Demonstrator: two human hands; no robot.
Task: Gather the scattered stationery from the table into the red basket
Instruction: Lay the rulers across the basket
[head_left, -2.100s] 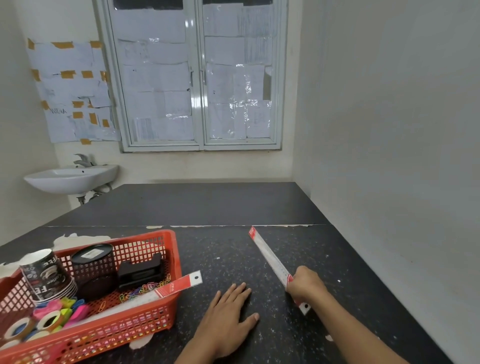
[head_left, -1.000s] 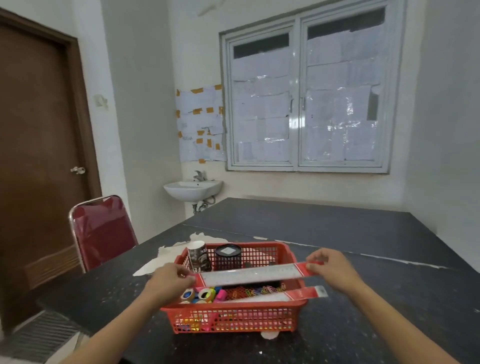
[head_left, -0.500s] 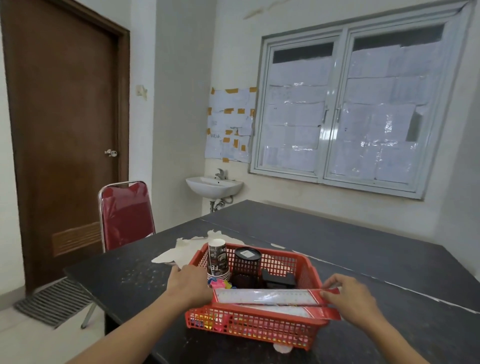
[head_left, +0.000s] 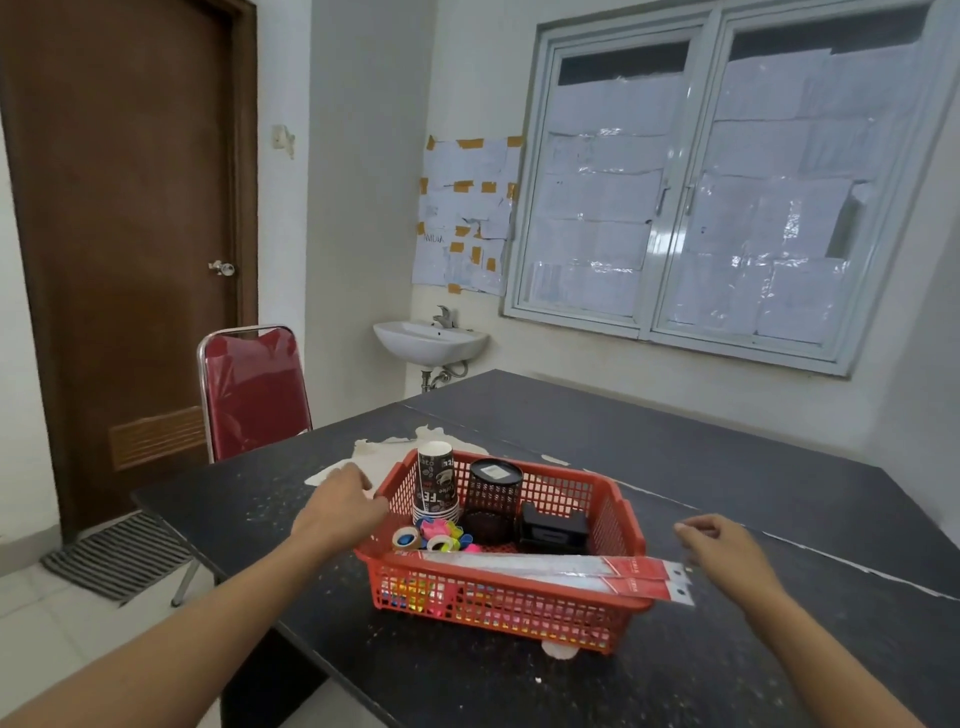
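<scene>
The red basket (head_left: 509, 608) sits on the dark table (head_left: 727, 467), with two rulers (head_left: 545, 564) lying side by side along its near edge, their right ends jutting out past the rim. Behind them in the basket are a stack of cups (head_left: 435, 480), a black mesh pot (head_left: 491, 493), a black box (head_left: 553, 527) and tape rolls (head_left: 408, 538). The left hand (head_left: 340, 506) is loosely curled and holds nothing, its fingertips at the basket's left rim, though I cannot tell if they touch it; the right hand (head_left: 719, 543) hovers just beside the ruler ends, relaxed and holding nothing.
</scene>
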